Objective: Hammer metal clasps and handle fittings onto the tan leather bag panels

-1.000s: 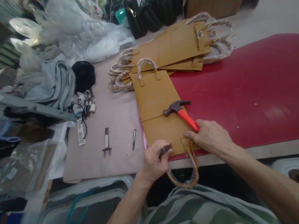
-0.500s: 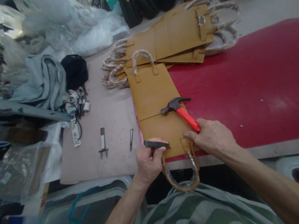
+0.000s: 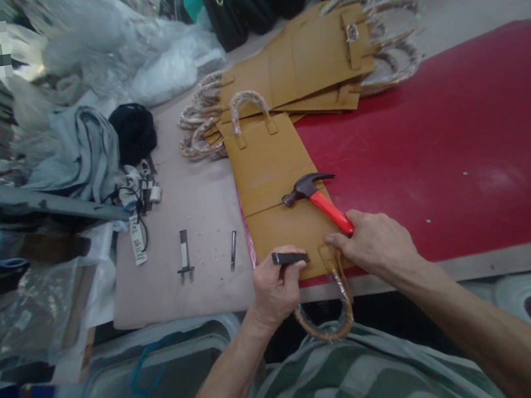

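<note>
A tan bag panel (image 3: 267, 159) lies lengthwise on the table, with a plastic-wrapped handle (image 3: 247, 99) at its far end and another wrapped handle (image 3: 331, 333) hanging over the near edge. My left hand (image 3: 278, 289) pinches a short dark metal punch (image 3: 288, 258) over the panel's near end, left of a handle tab (image 3: 327, 257). Whether its tip touches the leather I cannot tell. My right hand (image 3: 383, 242) is closed around the red grip of a claw hammer (image 3: 329, 210), its head over the panel's middle. The right thumb is beside the tab.
More tan panels (image 3: 309, 54) with wrapped handles are stacked behind. On the left lie a two-pronged tool (image 3: 185, 256), a thin metal rod (image 3: 234, 251) and a black cap (image 3: 134, 133). A red mat (image 3: 436, 148) covers the right side. Plastic sheeting (image 3: 136, 52) is heaped behind.
My left hand has moved the punch right along the panel, closer to the tab. The right hand and hammer hold nearly the same place; the view has shifted slightly.
</note>
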Available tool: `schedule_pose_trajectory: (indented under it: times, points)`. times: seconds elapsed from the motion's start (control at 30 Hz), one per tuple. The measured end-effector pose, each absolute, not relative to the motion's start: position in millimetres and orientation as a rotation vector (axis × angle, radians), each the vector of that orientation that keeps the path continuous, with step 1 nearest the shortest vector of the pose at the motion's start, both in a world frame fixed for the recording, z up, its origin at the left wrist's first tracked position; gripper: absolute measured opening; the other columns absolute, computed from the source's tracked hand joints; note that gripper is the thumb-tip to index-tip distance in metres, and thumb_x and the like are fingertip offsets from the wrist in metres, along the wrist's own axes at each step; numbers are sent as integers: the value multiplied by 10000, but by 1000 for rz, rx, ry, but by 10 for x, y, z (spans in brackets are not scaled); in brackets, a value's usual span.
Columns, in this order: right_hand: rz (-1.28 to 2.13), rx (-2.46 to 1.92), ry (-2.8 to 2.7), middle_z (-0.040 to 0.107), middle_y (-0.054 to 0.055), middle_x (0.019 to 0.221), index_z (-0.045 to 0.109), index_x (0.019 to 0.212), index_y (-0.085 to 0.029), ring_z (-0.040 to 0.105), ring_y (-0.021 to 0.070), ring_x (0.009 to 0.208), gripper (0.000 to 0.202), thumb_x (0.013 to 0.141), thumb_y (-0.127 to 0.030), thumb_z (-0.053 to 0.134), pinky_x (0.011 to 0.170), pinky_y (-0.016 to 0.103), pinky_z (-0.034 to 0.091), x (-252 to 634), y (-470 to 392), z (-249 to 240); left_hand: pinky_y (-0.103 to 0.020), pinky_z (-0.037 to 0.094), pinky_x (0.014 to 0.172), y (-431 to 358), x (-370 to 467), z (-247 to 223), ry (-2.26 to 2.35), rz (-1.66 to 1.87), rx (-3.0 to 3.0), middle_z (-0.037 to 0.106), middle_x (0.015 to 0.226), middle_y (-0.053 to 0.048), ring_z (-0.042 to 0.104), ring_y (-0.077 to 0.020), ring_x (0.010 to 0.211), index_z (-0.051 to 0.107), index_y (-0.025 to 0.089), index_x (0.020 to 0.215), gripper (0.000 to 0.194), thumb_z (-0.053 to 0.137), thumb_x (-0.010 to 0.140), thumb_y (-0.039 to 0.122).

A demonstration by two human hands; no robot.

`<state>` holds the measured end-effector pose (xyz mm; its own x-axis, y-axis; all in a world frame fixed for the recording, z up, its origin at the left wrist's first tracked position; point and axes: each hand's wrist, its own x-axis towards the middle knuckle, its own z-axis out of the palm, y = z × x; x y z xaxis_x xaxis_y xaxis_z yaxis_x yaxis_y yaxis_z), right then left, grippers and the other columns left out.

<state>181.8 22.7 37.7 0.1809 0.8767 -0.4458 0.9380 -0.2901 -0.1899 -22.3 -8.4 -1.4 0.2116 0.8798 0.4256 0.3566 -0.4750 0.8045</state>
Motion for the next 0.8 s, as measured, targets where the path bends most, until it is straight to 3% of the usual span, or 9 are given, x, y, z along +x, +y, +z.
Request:
schedule_pose_trajectory:
  times: [0.33,0.8]
  points:
    - [-720,2309,1826,727,152,902,646,1023,-206,712,357,887,404,894,-580,566,636,363,420,1819,224,371,-274,605,844,-86,-205,-29,1136,1248,2009,752,925,-66,737,-166,891,665,164,995,126,616,897,102]
    - [-731,2317,1853,733,155,897,667,1046,-190,711,321,867,425,893,-572,561,657,353,442,1830,201,377,-284,605,837,-75,-165,-29,1156,1151,2162,748,938,-77,738,-183,900,650,174,1015,136,567,917,126]
